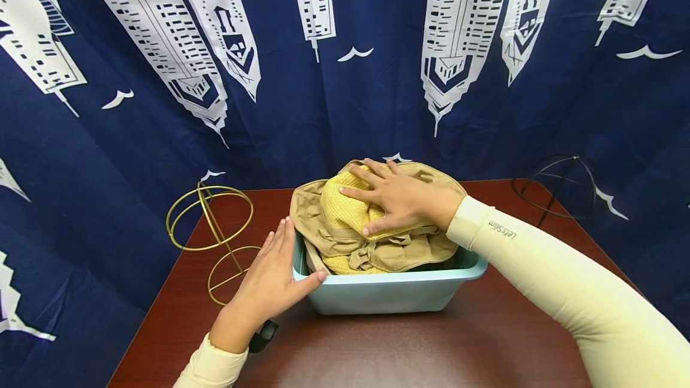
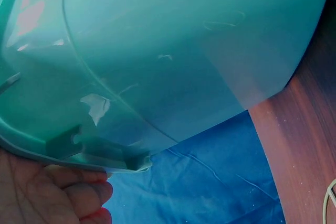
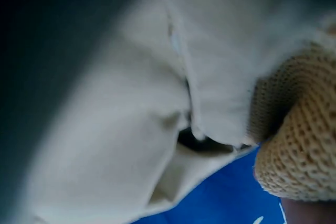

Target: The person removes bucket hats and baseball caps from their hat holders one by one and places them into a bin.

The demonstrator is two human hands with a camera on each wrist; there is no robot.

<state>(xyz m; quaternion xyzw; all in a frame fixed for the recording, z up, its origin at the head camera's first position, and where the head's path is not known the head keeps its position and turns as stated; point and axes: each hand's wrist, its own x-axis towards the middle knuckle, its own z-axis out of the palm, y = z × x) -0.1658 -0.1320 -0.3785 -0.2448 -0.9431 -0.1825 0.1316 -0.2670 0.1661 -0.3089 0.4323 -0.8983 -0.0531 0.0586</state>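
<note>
A light blue plastic bin [image 1: 380, 295] on the table is heaped with soft headwear. On top lies a yellow knit hat [image 1: 345, 211], with tan fabric hats [image 1: 426, 250] folded around and under it. My right hand [image 1: 401, 196] rests on the yellow hat from above, fingers spread. In the right wrist view, the tan fabric [image 3: 115, 129] and the yellow knit [image 3: 299, 156] show up close. My left hand [image 1: 269, 283] lies against the bin's left end, fingers straight and thumb at the front rim. Its curved fingertips show beside the rim's underside in the left wrist view.
A gold wire stand [image 1: 215, 238] with rings is left of the bin, and a black wire stand [image 1: 560, 184] is at the far right. Behind the reddish-brown table [image 1: 377, 352] hangs a blue curtain [image 1: 377, 100] with white printed buildings.
</note>
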